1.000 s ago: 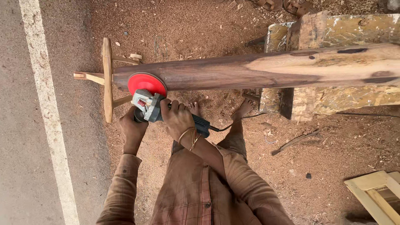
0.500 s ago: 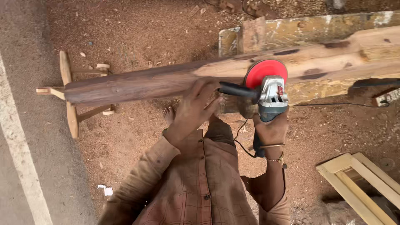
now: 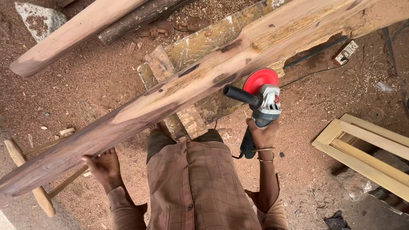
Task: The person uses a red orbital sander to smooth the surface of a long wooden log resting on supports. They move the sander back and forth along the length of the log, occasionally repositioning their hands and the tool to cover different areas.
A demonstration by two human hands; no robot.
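Grinder (image 3: 260, 106) in right hand (image 3: 263, 134), red disc (image 3: 259, 80) facing the diagonal beam (image 3: 179, 91).

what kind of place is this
Likely an open-air woodworking yard. The ground is covered in sawdust and shavings, a long rough timber beam rests on a wooden stand, and the right hand holds an angle grinder.

Long plank (image 3: 170, 96): dark brown along the lower stretch, pale tan toward the upper end, with black knots and streaks. Angle grinder (image 3: 262, 106): red disc, silver-grey head, black side handle, dark teal body. Shirt (image 3: 200, 183): brown with a thin darker check. Bangle (image 3: 266, 159) on the right wrist: gold. Ground (image 3: 85, 89): reddish-brown sawdust. Wooden frame (image 3: 366, 149): pale yellow. Block (image 3: 204, 47) under the plank: yellowish with white patches.
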